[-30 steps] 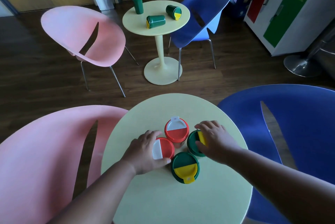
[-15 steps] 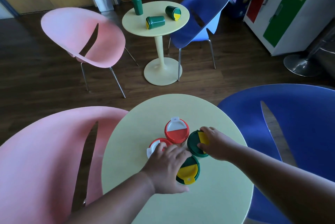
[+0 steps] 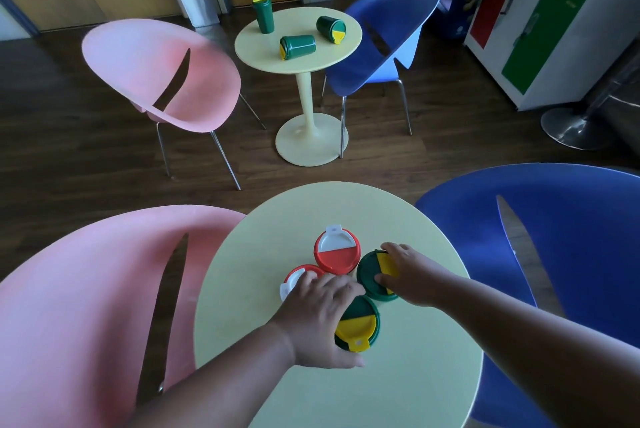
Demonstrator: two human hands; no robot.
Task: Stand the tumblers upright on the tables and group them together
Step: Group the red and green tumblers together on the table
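Note:
Several tumblers stand upright in a tight cluster on the near yellow table (image 3: 415,375). My left hand (image 3: 318,316) wraps around the near green tumbler with a yellow flap lid (image 3: 360,325) and partly covers the left red tumbler (image 3: 294,280). My right hand (image 3: 410,277) grips the right green tumbler (image 3: 369,273) by its lid. The far red tumbler with a white flap (image 3: 336,252) stands free. On the far yellow table (image 3: 263,50) one green tumbler (image 3: 264,13) is upright, while a second (image 3: 298,46) and a third (image 3: 330,28) lie on their sides.
A pink chair (image 3: 86,306) sits left of the near table, a blue chair (image 3: 571,254) to its right. Another pink chair (image 3: 162,77) and blue chair (image 3: 388,32) flank the far table. A coloured cabinet (image 3: 540,29) and a metal stool base (image 3: 571,126) stand right.
My left hand moved from the left red tumbler across to the near green tumbler. My right hand shifted slightly on the right green tumbler's lid.

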